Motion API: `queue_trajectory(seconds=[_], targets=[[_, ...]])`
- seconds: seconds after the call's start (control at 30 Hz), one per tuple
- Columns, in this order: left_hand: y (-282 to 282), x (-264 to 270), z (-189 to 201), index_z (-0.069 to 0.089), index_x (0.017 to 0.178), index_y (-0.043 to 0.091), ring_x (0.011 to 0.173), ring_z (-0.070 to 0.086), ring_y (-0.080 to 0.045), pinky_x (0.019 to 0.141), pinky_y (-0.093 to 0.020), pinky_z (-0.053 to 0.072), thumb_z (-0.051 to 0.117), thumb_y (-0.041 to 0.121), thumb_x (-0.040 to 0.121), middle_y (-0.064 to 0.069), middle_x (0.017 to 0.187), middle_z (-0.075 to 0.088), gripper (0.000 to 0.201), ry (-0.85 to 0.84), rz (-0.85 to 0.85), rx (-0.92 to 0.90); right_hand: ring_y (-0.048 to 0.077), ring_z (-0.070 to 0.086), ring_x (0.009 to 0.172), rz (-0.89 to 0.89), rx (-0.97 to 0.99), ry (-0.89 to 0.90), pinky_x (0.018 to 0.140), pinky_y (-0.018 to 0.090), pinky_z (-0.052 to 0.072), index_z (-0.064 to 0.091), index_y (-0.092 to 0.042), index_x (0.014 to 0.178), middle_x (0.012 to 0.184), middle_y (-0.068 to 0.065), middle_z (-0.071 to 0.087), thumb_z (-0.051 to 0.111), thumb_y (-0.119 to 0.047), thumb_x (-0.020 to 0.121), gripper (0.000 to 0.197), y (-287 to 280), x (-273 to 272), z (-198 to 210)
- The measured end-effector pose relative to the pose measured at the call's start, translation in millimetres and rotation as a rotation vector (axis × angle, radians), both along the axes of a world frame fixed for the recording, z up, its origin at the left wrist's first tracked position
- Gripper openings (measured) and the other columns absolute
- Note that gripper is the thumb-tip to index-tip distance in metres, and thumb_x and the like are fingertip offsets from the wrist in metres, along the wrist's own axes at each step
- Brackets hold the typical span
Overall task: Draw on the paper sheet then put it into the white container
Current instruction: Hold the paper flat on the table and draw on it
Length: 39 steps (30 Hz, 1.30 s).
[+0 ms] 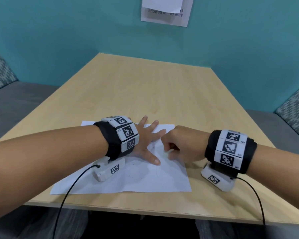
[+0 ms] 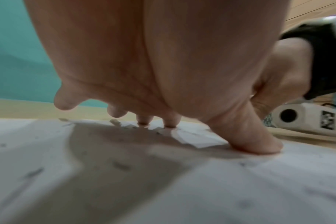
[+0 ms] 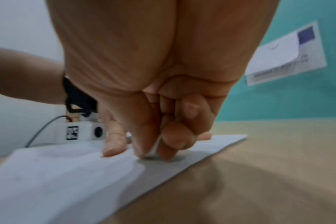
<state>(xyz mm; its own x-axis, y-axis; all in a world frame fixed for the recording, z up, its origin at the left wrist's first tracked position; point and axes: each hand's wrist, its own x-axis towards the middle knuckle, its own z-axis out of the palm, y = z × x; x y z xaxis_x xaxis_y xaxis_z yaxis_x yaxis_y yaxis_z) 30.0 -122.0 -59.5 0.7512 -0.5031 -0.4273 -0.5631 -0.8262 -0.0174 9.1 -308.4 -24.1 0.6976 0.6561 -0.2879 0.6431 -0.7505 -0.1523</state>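
A white paper sheet with faint grey marks lies on the near half of the wooden table. My left hand rests flat on it with fingers spread; in the left wrist view the thumb and fingertips press the paper. My right hand is curled at the sheet's right part and pinches a small white stub against the paper. The right wrist view shows that stub between thumb and forefinger, touching the sheet. No white container is in view.
A printed notice hangs on the teal wall behind the table. Grey bench seats with patterned cushions flank the table on both sides. Black cables run from the wrist cameras over the front edge.
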Motion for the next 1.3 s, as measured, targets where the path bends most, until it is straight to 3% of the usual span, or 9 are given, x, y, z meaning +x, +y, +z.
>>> queue_trajectory(seconds=[0.1,0.2,0.33,0.47,0.67,0.87,1.03,1.3], targets=[[0,1,-1,-0.019,0.152,0.046,0.148,-0.024,-0.039,0.109,-0.077,0.001,0.045,0.091,0.070,0.003,0.164,-0.024,0.113,-0.012,-0.004,0.014,0.006,0.046,0.060,-0.063,0.000,-0.028,0.057,0.021,0.033,0.050,-0.025,0.074,0.066,-0.013,0.051,0.062,-0.016,0.081,0.017,-4,10,3],[-1,0,-1,-0.020,0.152,0.045,0.148,-0.023,-0.039,0.110,-0.076,0.001,0.045,0.091,0.071,0.003,0.164,-0.023,0.113,-0.012,-0.003,0.015,0.011,0.048,0.060,-0.125,0.024,-0.074,0.058,0.024,0.036,0.051,-0.023,0.071,0.066,-0.008,0.055,0.063,-0.015,0.079,0.015,-8,16,6],[1,1,0,-0.019,0.152,0.045,0.148,-0.024,-0.038,0.109,-0.076,0.000,0.045,0.090,0.071,0.004,0.164,-0.024,0.112,-0.002,-0.003,0.015,0.010,0.047,0.062,-0.023,0.006,0.024,0.057,0.022,0.036,0.050,-0.023,0.075,0.066,-0.012,0.051,0.063,-0.017,0.081,0.015,2,-6,0],[-2,-1,1,-0.019,0.153,0.044,0.148,-0.023,-0.039,0.110,-0.075,0.001,0.044,0.090,0.072,0.002,0.164,-0.022,0.113,-0.023,0.001,0.029,0.015,0.050,0.065,-0.139,-0.003,-0.074,0.063,0.026,0.037,0.052,-0.024,0.074,0.068,-0.009,0.054,0.063,-0.017,0.080,0.015,-6,15,9],[2,3,0,-0.016,0.153,0.045,0.148,-0.024,-0.038,0.109,-0.075,0.000,0.043,0.090,0.072,0.002,0.165,-0.020,0.110,-0.037,-0.009,0.009,0.019,0.056,0.071,-0.039,0.027,-0.002,0.061,0.025,0.042,0.060,-0.013,0.087,0.079,0.000,0.063,0.063,-0.017,0.083,0.006,6,-10,3],[-3,-2,9,-0.016,0.154,0.042,0.149,-0.022,-0.035,0.110,-0.075,0.001,0.042,0.088,0.076,0.001,0.165,-0.021,0.108,-0.102,-0.010,-0.009,0.018,0.052,0.073,-0.125,0.047,-0.058,0.064,0.024,0.040,0.057,-0.019,0.088,0.075,-0.005,0.057,0.063,-0.017,0.085,0.007,2,6,3],[4,-20,10,-0.020,0.152,0.045,0.152,-0.015,-0.031,0.114,-0.071,0.008,0.056,0.080,0.076,0.004,0.164,-0.023,0.113,0.054,-0.013,0.003,0.021,0.055,0.079,-0.150,0.030,-0.057,0.072,0.030,0.048,0.062,-0.013,0.096,0.092,0.003,0.066,0.064,-0.018,0.085,0.012,4,6,3],[10,-22,6,-0.011,0.153,0.048,0.150,-0.021,-0.032,0.110,-0.076,-0.001,0.058,0.082,0.074,0.005,0.162,-0.028,0.110,0.072,-0.036,-0.059,0.014,0.047,0.061,0.015,0.048,0.049,0.062,0.030,0.045,0.052,-0.019,0.081,0.067,-0.006,0.053,0.058,-0.015,0.083,0.008,20,-27,-1]])
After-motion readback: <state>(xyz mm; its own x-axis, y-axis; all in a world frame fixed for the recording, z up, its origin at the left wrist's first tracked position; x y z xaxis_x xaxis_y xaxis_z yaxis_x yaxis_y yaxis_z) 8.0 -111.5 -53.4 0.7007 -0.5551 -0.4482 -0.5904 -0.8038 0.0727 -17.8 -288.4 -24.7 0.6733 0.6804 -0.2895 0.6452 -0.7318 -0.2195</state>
